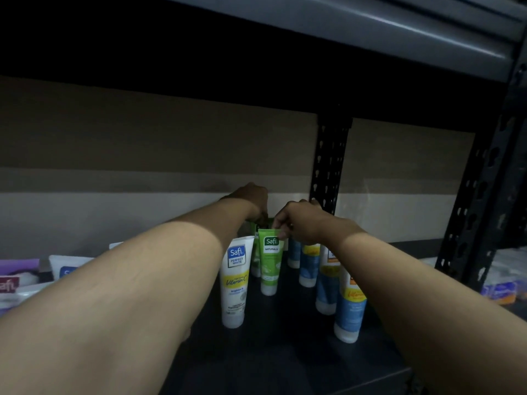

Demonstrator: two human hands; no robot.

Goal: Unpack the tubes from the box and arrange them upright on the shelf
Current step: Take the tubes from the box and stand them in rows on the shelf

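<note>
Green tube (269, 260) stands on its cap, middle of the frame, on the dark shelf (285, 352). My right hand (296, 223) pinches its top edge; my left hand (252, 199) reaches behind it, and I cannot tell its grip. Placing step, I think; next, let go softly.

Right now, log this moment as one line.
right hand: pinches top of upright green plastic tube | left hand: at rear green tube, grip unclear | dark shelf: white plastic tube, blue tubes upright

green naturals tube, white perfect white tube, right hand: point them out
green naturals tube (269, 263): head view, label middle
white perfect white tube (236, 282): head view, yellow band
right hand (303, 223): head view, back of hand
</note>
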